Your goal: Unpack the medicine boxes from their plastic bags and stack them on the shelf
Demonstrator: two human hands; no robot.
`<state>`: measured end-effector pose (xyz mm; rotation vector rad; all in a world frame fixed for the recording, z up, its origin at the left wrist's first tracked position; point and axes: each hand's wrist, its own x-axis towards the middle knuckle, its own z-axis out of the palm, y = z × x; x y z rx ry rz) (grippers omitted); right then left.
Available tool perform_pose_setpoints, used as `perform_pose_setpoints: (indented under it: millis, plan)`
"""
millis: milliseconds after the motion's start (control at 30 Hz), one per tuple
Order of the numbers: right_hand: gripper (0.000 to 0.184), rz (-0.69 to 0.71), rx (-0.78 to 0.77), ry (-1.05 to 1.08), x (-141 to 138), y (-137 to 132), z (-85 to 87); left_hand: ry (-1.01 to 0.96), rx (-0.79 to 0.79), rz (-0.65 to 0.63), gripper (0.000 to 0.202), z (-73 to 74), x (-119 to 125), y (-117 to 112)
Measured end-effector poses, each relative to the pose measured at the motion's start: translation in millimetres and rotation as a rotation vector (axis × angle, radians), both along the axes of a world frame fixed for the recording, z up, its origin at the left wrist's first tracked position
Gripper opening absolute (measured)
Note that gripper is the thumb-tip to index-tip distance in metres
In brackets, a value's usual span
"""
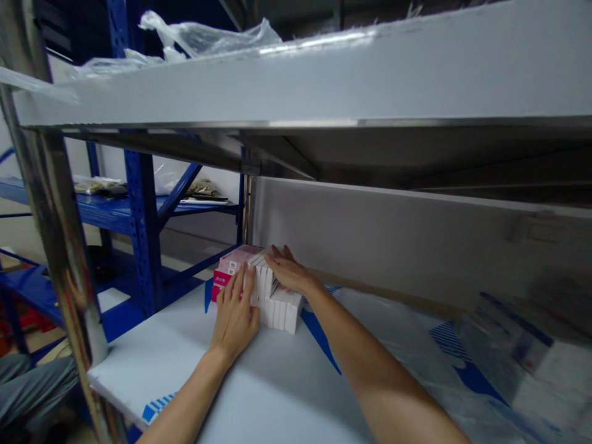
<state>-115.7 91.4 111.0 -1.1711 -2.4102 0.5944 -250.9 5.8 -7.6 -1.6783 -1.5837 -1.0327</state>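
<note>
Small white boxes (280, 313) stand on edge in two layers on the shelf, packed side by side. Left of them is a stack of pink boxes (222, 279) with magenta ends and small printed codes. My left hand (235, 311) lies against the front of the stack, fingers stretched up over the box faces where pink meets white. My right hand (289, 271) rests at the right end of the upper white layer, its fingers extended over the top and far side. Part of the upper layer is hidden behind both hands.
The shelf board (176, 345) is wrapped in white film with blue print. An upper shelf (324, 80) hangs low overhead. A metal post (60, 203) stands left, before blue racking (143, 234). Film-wrapped boxes (522, 351) sit at right. A person's grey trouser leg (37, 382) shows lower left.
</note>
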Motion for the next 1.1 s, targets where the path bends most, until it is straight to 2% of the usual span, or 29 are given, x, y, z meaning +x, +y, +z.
perform_pose_setpoints:
  millis: [100,200,333,433,500,600,700,767,833,933,1000,1067,1100]
  plan:
    - [0.074,0.012,0.007,-0.021,28,-13,1.8,-0.008,0.007,-0.002,0.094,1.0,1,-1]
    - [0.069,0.046,0.070,-0.058,69,-22,10.9,-0.001,0.016,-0.008,0.088,2.9,2,-4]
    - [0.049,0.094,0.114,-0.065,135,-37,21.1,0.030,0.072,0.009,0.065,5.7,7,-8]
    - [0.033,0.058,0.135,-0.078,182,-60,18.9,0.104,0.150,-0.043,0.050,8.9,13,-11]
    - [0.033,0.052,0.175,-0.092,208,-82,12.7,0.185,0.205,-0.145,0.043,12.7,20,-16]
    - [0.037,0.163,0.175,-0.074,234,-116,-0.6,0.328,0.207,-0.407,0.034,20.8,40,-27]
    - [0.050,0.257,0.142,-0.069,250,-143,-17.0,0.462,0.043,-0.720,0.024,29.0,73,-40]
    - [0.061,0.259,0.175,-0.093,258,-152,-28.5,0.502,-0.097,-0.849,0.018,33.9,101,-48]
    - [0.052,0.223,0.220,-0.097,265,-155,-38.2,0.490,-0.207,-0.954,0.017,39.7,128,-53]
    - [0.026,0.150,0.234,0.022,278,-148,-45.7,0.376,-0.343,-1.119,0.017,51.6,162,-54]
    - [0.017,0.087,0.240,0.176,286,-140,-46.3,0.241,-0.362,-1.219,0.021,59.6,179,-53]
    - [0.007,-0.007,0.221,0.375,292,-132,-45.5,0.086,-0.390,-1.281,0.037,64.4,193,-51]
    - [0.003,-0.058,0.191,0.479,295,-128,-45.3,0.013,-0.421,-1.301,0.038,65.0,199,-49]
